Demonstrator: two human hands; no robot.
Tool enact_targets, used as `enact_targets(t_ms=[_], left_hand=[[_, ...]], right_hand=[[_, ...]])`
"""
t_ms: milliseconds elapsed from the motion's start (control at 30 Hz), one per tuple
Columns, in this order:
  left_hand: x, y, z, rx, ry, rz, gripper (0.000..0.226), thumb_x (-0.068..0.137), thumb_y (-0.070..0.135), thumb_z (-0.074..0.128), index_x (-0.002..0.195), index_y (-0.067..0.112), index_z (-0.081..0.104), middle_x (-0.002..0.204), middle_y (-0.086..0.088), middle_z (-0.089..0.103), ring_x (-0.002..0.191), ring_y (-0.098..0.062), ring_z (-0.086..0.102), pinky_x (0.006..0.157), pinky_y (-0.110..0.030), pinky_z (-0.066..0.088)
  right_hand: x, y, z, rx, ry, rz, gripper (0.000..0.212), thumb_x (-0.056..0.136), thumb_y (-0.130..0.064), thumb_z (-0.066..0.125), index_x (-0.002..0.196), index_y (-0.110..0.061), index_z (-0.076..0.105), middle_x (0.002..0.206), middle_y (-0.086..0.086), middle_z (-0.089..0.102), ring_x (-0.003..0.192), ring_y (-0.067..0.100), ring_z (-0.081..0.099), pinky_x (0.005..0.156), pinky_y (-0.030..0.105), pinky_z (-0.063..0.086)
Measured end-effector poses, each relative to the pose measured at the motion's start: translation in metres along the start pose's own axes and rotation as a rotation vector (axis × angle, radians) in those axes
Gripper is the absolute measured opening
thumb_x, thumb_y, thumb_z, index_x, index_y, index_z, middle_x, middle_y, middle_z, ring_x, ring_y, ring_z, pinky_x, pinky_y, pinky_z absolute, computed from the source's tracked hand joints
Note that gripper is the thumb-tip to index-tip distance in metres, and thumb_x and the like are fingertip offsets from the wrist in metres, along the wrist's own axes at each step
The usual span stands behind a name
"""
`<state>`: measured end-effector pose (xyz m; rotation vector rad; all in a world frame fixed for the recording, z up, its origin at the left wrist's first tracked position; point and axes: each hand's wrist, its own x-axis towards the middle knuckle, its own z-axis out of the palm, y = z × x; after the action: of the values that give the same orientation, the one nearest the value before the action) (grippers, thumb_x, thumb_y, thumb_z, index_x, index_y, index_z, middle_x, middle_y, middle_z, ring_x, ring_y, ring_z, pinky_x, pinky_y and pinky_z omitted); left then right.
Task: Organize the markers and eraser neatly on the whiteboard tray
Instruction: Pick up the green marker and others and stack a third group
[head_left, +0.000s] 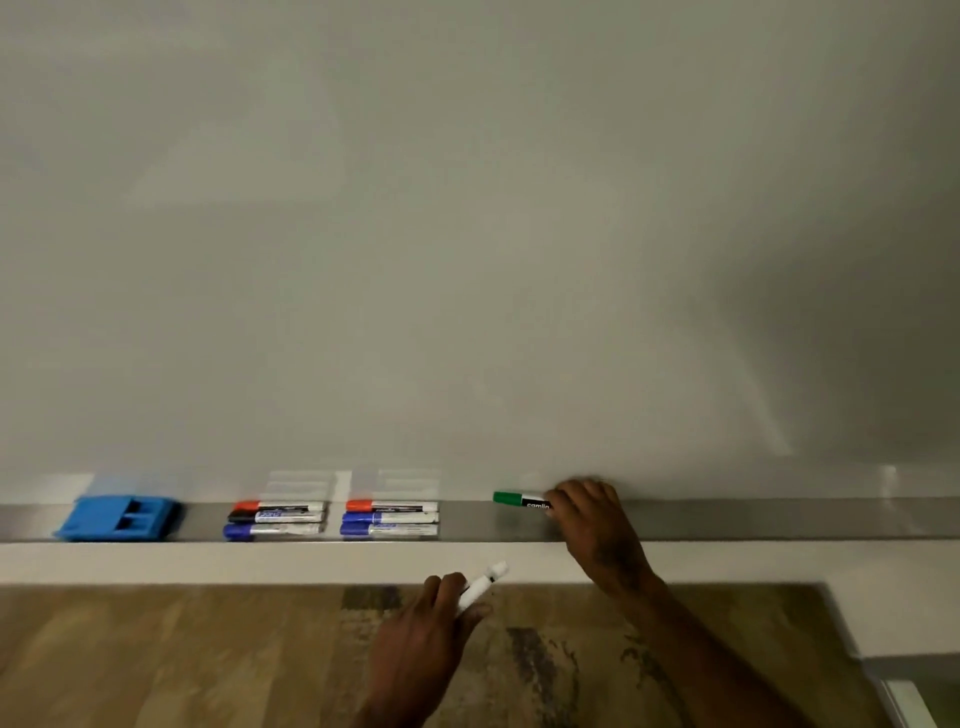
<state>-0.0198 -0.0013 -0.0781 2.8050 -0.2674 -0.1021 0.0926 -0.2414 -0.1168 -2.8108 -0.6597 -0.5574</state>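
Pale whiteboard (467, 234) fills most of the view, with a metal tray (779, 519) running along its lower edge and wood-patterned floor (156, 654) below. At the tray's left end lies a blue eraser (117, 518), flat on the tray. To its right sit two groups of three markers, each lying lengthwise along the tray with its cap to the left. The first group (275, 517) has a red-capped one at the back, a black-capped one in the middle and a blue-capped one in front. The second group (390, 517), just beside it, has a red cap at the back and two blue caps in front. Further right, apart from these groups, a green marker (519, 500) lies along the tray's back edge, cap pointing left; the right hand (592, 519) is closed around its right end, fingers curled over the barrel. Below the tray and clear of it, the left hand (431, 629) pinches a white marker (480, 584) between its fingers, the marker's long axis slanting up and to the right, its free end toward the tray.
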Motion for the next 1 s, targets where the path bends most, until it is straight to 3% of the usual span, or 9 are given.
enact_targets(t_ms=[100,300,500,633,733,800,867,933,1000], left_hand=[[-0.011,-0.021,-0.012,-0.057,-0.035,-0.054,0.044,0.093,0.064,0.017,0.102,0.035,0.048,0.078,0.013,0.058,0.047,-0.001,0.045,0.034,-0.01,0.018],[-0.019,-0.061,-0.015,-0.03,-0.019,-0.057,0.072,0.083,0.072,-0.005,0.117,0.035,0.047,0.102,0.014,0.054,0.074,-0.002,0.053,0.057,-0.017,0.042],[-0.017,-0.073,-0.021,-0.041,-0.011,-0.05,0.081,0.079,0.074,-0.01,0.119,0.033,0.048,0.105,0.013,0.056,0.076,0.0,0.049,0.056,-0.011,0.032],[-0.014,-0.072,-0.026,-0.036,-0.041,-0.046,0.08,0.08,0.074,-0.008,0.118,0.033,0.05,0.107,0.012,0.058,0.077,0.0,0.05,0.055,-0.01,0.03],[-0.012,-0.073,-0.023,-0.044,-0.085,-0.07,0.07,0.087,0.072,0.003,0.114,0.033,0.054,0.098,0.012,0.061,0.069,-0.001,0.052,0.049,-0.01,0.029],[-0.008,-0.072,-0.021,-0.031,-0.097,-0.056,0.056,0.093,0.066,0.014,0.107,0.032,0.056,0.085,0.015,0.06,0.057,-0.001,0.051,0.041,-0.008,0.024],[0.001,-0.064,-0.022,-0.022,-0.097,-0.03,0.056,0.094,0.063,0.013,0.11,0.031,0.056,0.084,0.014,0.059,0.057,-0.001,0.05,0.042,-0.009,0.029],[0.012,-0.054,-0.021,0.009,-0.115,0.003,0.07,0.089,0.066,0.0,0.127,0.03,0.047,0.102,0.009,0.058,0.076,-0.004,0.054,0.059,-0.018,0.045],[0.024,-0.044,-0.014,0.06,-0.086,0.053,0.069,0.087,0.064,0.001,0.137,0.029,0.034,0.118,0.003,0.053,0.094,-0.011,0.054,0.078,-0.028,0.047]], right_hand=[[0.005,-0.026,0.018,-0.026,0.014,-0.016,0.016,0.094,-0.025,0.05,0.092,-0.019,0.064,0.088,-0.002,0.064,0.08,0.023,0.057,0.069,0.034,0.04],[0.009,-0.05,0.042,-0.085,-0.003,-0.006,0.01,0.09,-0.025,0.058,0.091,-0.017,0.064,0.088,-0.001,0.065,0.078,0.023,0.055,0.069,0.033,0.036],[0.017,-0.063,0.043,-0.22,-0.016,-0.002,0.013,0.088,-0.024,0.055,0.088,-0.015,0.065,0.083,0.003,0.065,0.075,0.023,0.056,0.064,0.033,0.043],[0.02,-0.067,0.045,-0.222,-0.101,0.066,0.015,0.077,-0.019,0.071,0.088,-0.012,0.066,0.082,0.007,0.065,0.075,0.025,0.059,0.062,0.035,0.049],[0.022,-0.07,0.038,-0.169,-0.078,0.095,0.012,0.084,-0.022,0.059,0.09,-0.012,0.065,0.084,0.006,0.064,0.076,0.025,0.06,0.063,0.034,0.048],[0.021,-0.079,0.029,-0.037,-0.046,0.193,0.02,0.089,-0.025,0.056,0.096,-0.011,0.067,0.09,0.005,0.066,0.08,0.023,0.06,0.066,0.03,0.048],[0.02,-0.1,0.002,0.315,-0.077,0.48,0.022,0.092,-0.03,0.056,0.103,-0.014,0.066,0.095,0.0,0.066,0.083,0.013,0.06,0.068,0.017,0.048],[0.019,-0.122,-0.026,0.749,-0.244,0.801,0.025,0.092,-0.04,0.051,0.103,-0.022,0.065,0.096,-0.006,0.068,0.077,0.006,0.063,0.063,0.013,0.046],[0.011,-0.131,-0.038,1.078,-0.397,0.968,0.024,0.089,-0.044,0.055,0.102,-0.025,0.064,0.093,-0.004,0.071,0.071,0.012,0.069,0.058,0.019,0.051]])
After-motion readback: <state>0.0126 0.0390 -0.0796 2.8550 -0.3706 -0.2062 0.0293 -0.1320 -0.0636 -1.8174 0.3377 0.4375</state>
